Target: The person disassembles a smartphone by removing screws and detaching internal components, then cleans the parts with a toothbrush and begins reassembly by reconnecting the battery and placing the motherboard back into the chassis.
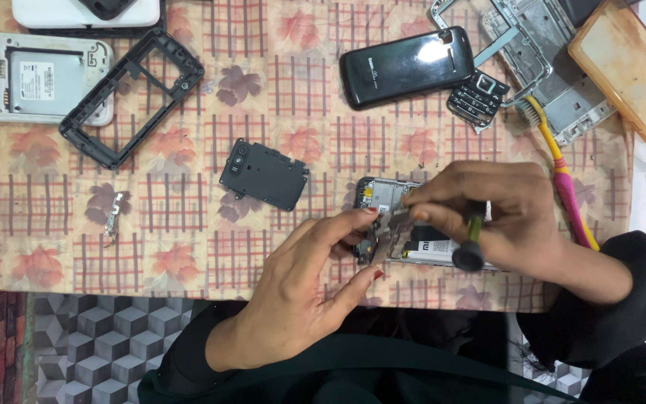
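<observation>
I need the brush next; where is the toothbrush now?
In the head view, the toothbrush lies at the table's right side, just beyond the right hand, bristles beside the keypad.

Table: covered by a checked cloth [188, 247] with leaf prints, near edge running along the bottom.
Centre: opened phone [386, 196] lying flat; black cover plate [265, 174] just left of it.
Left: black frame [132, 97], white phone body [31, 76], small metal part [114, 215].
Top right: black phone [407, 66], keypad [478, 96], metal chassis [555, 60], orange case [629, 75], toothbrush [562, 176].

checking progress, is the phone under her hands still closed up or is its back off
Back off: the phone lies with bare internals showing between both hands.
</observation>
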